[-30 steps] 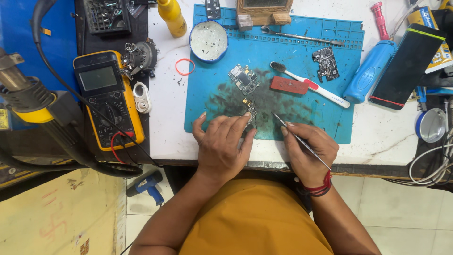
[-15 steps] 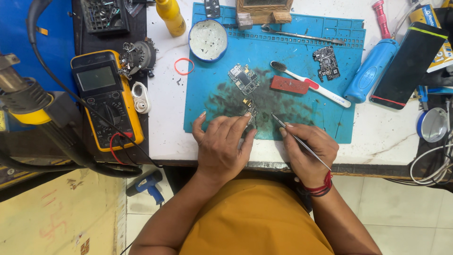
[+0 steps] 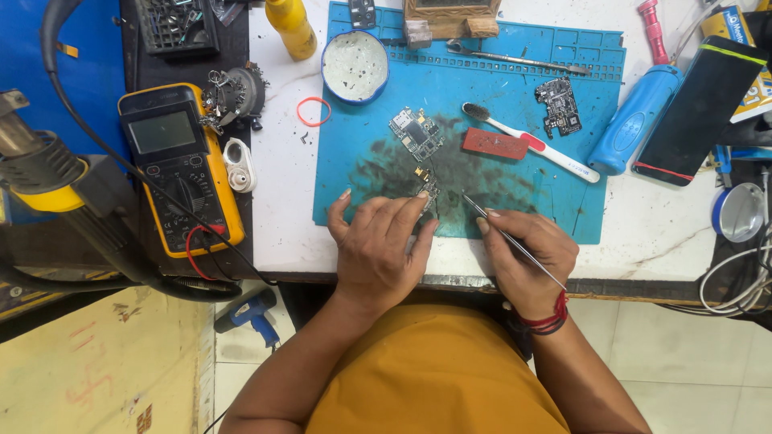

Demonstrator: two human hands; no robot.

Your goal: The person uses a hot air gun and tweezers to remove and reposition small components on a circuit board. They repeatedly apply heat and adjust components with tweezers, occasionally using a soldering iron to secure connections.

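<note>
White worktop across the upper frame, blue repair mat over its centre. Yellow multimeter at left, blue bottle at upper right. Lower centre of the mat — left hand flat, fingertips pinched shut on a small circuit part. Just right of it, right hand curled closed around thin metal tweezers, tip aimed up-left toward that part; whether tip and part touch, impossible to tell. Above — 1 larger board, white toothbrush, red eraser-like block.
</note>
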